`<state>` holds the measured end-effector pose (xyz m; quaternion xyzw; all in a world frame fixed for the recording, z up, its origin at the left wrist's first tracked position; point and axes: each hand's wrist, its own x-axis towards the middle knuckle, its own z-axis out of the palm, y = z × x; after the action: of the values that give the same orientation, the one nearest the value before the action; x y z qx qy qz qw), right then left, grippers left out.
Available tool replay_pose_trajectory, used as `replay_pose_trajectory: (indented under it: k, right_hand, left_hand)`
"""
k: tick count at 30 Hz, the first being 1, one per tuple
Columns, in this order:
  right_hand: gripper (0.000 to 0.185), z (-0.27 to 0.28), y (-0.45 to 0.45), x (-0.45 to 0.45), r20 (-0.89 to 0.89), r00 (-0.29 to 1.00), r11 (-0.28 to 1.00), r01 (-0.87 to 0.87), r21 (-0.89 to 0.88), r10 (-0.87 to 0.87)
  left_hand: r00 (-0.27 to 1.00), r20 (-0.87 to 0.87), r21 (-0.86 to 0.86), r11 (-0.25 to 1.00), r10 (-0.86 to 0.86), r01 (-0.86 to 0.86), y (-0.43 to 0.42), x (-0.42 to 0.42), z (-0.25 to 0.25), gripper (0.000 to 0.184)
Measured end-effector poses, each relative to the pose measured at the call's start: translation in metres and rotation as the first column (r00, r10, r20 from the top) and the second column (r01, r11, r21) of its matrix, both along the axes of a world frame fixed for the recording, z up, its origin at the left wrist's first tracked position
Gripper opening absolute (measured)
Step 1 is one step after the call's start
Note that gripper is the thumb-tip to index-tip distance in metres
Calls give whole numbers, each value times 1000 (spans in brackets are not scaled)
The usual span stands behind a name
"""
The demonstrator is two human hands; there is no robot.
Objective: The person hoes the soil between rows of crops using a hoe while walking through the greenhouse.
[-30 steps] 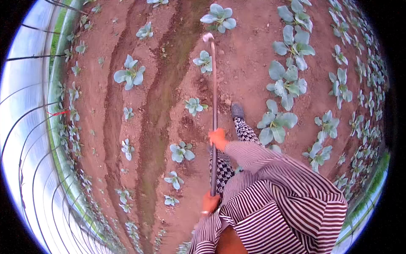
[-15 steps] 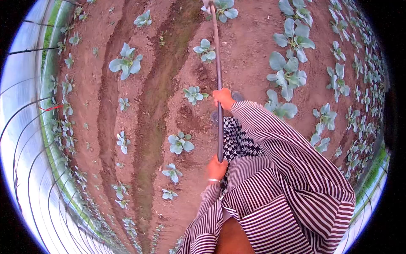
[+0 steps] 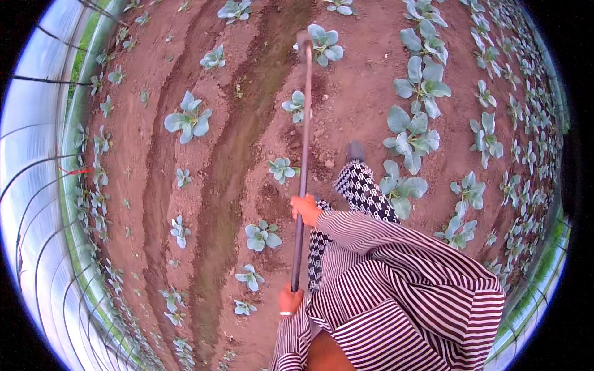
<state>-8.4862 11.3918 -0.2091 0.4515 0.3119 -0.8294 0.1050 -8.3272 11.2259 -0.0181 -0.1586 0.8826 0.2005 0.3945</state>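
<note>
A long-handled hoe (image 3: 304,133) runs from my body out over the soil, its slightly blurred blade (image 3: 304,41) beside a broad-leaved seedling (image 3: 325,45). Around the middle of the handle, my right hand (image 3: 305,209) is closed. My left hand (image 3: 289,300), with a white band at the wrist, grips the near end of the shaft. A second seedling (image 3: 296,106) sits just left of the handle and partly behind it. Another small cabbage-like plant (image 3: 281,169) grows left of my right hand.
Rows of similar plants (image 3: 413,139) stand close on the right. A dark furrow (image 3: 226,167) runs along the left. Curved plastic sheeting with hoops (image 3: 37,185) borders the far left. My grey shoe (image 3: 356,151) is on the soil right of the handle.
The hoe and both my hands have moved back toward my body and slightly left. The blade now lies nearer in view. My shoe and patterned trouser leg show farther forward on the right.
</note>
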Motion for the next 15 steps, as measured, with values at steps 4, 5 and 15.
replay_pose_trajectory:
  k: [4, 5, 15]
  right_hand:
    - [14, 39, 84, -106, -88, 992, 990, -81, 117, 92]
    - [14, 50, 110, -133, -130, 986, 982, -83, 172, 106]
    - [18, 16, 374, -318, -7, 980, 849, -168, 502, 198]
  left_hand:
    - [974, -225, 113, 993, -1, 27, 62, -66, -42, 23]
    - [960, -280, 163, 986, 18, 28, 83, -86, -55, 23]
    - [981, -174, 294, 956, 82, -28, 364, -271, -82, 24]
